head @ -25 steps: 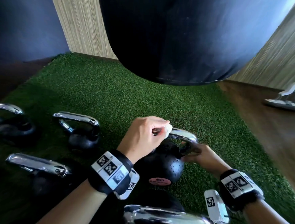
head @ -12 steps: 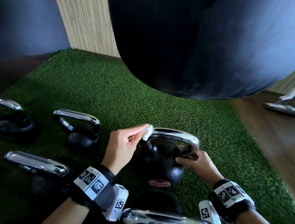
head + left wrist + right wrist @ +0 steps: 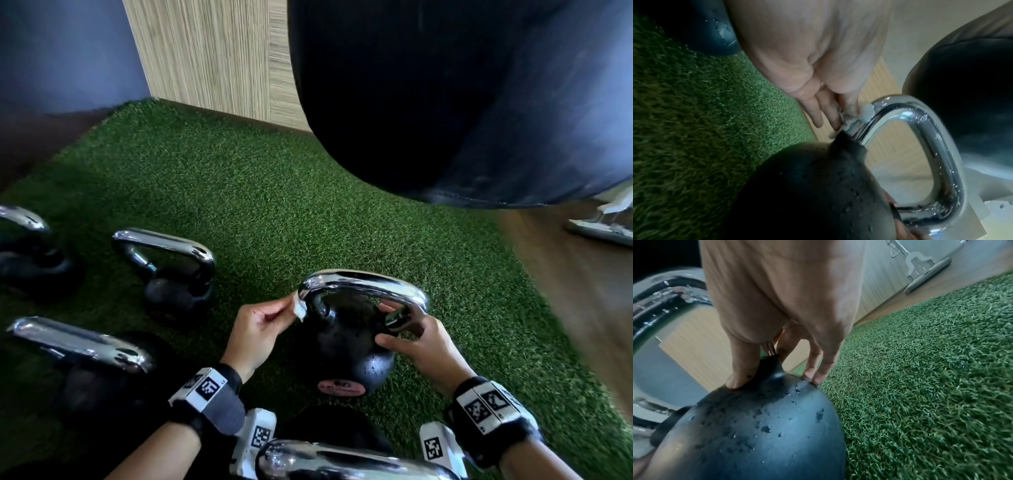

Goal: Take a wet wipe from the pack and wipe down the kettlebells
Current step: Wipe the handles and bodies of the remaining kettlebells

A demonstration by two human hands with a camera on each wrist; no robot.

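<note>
A black kettlebell [image 3: 346, 349] with a chrome handle [image 3: 363, 281] stands on the green turf, water droplets on its body [image 3: 760, 426]. My left hand [image 3: 260, 325] pinches a small white wet wipe [image 3: 299, 307] against the left bend of the handle; in the left wrist view the wet wipe [image 3: 863, 113] sits at the handle's lower left curve [image 3: 879, 110]. My right hand [image 3: 414, 339] grips the handle's right post where it meets the body; thumb and fingertips [image 3: 813, 376] touch the black body. The wipe pack is not in view.
Several more chrome-handled kettlebells stand around: one left of centre [image 3: 171, 270], one far left [image 3: 27, 246], one lower left [image 3: 82, 346], one at the bottom edge [image 3: 342, 459]. A big dark punching bag [image 3: 445, 102] hangs overhead. Wood floor and a white floor tool [image 3: 603, 226] lie right.
My left hand slid the wipe from the top of the handle down to its left bend. My right hand stayed on the right post.
</note>
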